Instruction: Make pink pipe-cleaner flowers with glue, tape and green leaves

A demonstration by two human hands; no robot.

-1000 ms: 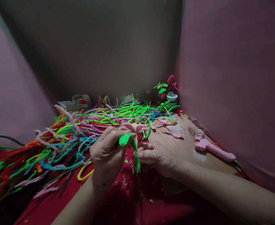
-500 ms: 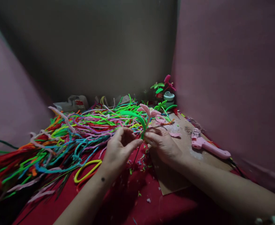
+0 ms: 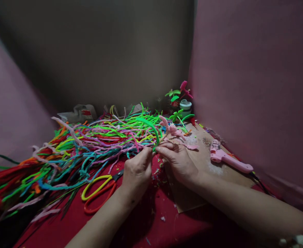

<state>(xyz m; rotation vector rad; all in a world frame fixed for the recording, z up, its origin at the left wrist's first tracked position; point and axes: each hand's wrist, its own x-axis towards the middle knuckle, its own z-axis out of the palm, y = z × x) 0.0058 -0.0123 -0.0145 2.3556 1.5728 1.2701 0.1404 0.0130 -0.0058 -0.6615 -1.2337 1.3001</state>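
Both hands meet over the near edge of a brown board. My left hand (image 3: 139,168) is closed, its thumb and fingers pinching the lower end of a green pipe-cleaner leaf (image 3: 153,125), which arches up and to the left. My right hand (image 3: 178,160) pinches the stem right beside it, where the leaf joins a pink pipe-cleaner flower (image 3: 172,130). The flower tilts to the right above my right fingers. The exact joint is hidden by the fingertips.
Many coloured pipe cleaners (image 3: 94,141) pile up at left. Scissors (image 3: 100,193) with yellow and red handles lie by my left wrist. A pink glue gun (image 3: 230,160) rests on the board (image 3: 205,172). Behind stand a lidded jar (image 3: 185,106) and a magenta flower (image 3: 184,90).
My left hand has rolled over and closed at the stem, uncovering more of the scissors. The pink flower has tipped from upright towards the right.
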